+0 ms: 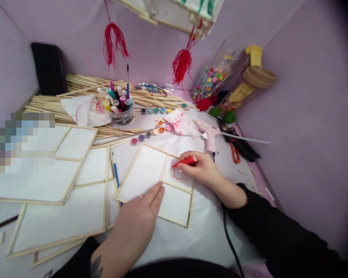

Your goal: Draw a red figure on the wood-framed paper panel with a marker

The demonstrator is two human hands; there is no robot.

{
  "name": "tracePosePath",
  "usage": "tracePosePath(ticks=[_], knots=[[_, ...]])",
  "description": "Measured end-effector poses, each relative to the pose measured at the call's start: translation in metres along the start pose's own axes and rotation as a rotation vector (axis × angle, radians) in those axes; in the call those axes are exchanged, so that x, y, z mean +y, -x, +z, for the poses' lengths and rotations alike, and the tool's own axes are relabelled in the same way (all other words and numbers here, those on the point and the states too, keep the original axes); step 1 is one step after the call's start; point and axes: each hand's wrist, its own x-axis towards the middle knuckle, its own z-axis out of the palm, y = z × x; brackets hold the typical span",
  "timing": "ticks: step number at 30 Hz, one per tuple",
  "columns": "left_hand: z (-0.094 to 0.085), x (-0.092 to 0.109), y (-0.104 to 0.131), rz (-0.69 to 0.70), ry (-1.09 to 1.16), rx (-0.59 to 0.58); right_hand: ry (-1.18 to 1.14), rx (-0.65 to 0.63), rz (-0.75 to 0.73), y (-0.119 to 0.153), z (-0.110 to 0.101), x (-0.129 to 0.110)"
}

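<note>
A red marker [186, 160] is held in my right hand [202, 168], its tip down on the paper. Under it, a red rounded outline [179, 176] shows in the upper right section of a white paper panel [142, 170] framed with thin wooden sticks. My left hand [143, 210] lies flat on this panel, fingers stretched out, the fingertips near the joint of the inner sticks. Just left of the panel a blue paintbrush [115, 170] rests partly beneath it.
More framed panels [66, 212] overlap on the left. Behind stand a tub of markers [118, 112], piled wooden sticks [43, 110] and small paint pots [141, 137]. A pink glue gun [208, 133] and black-handled pliers [243, 148] lie right. Red tassels [182, 63] hang above.
</note>
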Motion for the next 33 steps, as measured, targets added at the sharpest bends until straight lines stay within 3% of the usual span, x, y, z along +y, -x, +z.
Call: tracePosePath(ticks=[11,17,23,33], knots=[[0.0011,0.0000,-0.0002,-0.018,0.027,-0.018,0.015,0.044,0.008,-0.0006,0.0013,0.0013],[-0.0009,0.0010,-0.0009,0.024,-0.029,0.044,0.022,0.056,0.001,-0.0008,0.0015,0.0017],[-0.0029,0.0010,-0.0021,0.010,-0.045,-0.017,0.006,0.069,0.014,-0.0011,0.0020,0.0015],[-0.0014,0.0012,-0.0023,0.020,-0.061,0.063,0.020,0.100,0.048,-0.0006,0.0021,-0.0018]])
